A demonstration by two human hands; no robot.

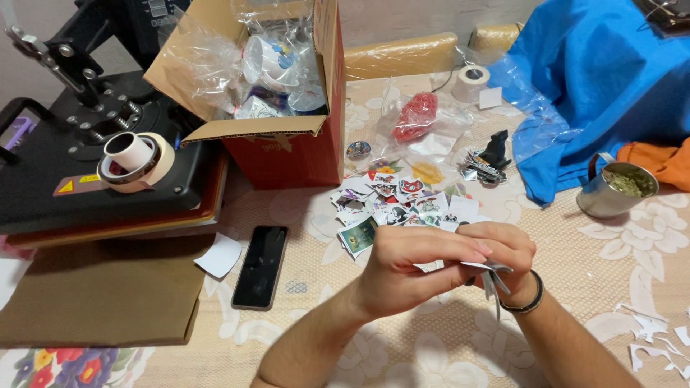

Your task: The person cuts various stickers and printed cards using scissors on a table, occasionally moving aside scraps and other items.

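Note:
My left hand (410, 269) and my right hand (507, 255) are pressed together over the table, fingers closed on a small white paper cutout (490, 271) whose edge sticks out between them. A thin strip of paper hangs down from it. A black band circles my right wrist. Just beyond my hands lies a pile of several printed sticker cutouts (402, 201).
A black phone (260, 266) lies to the left. A red cardboard box (287, 93) of wrapped mugs stands behind it, next to a black heat press (93, 158) with tape rolls (136, 162). A metal cup (614, 190), blue cloth (604, 86) and paper scraps (658, 341) are on the right.

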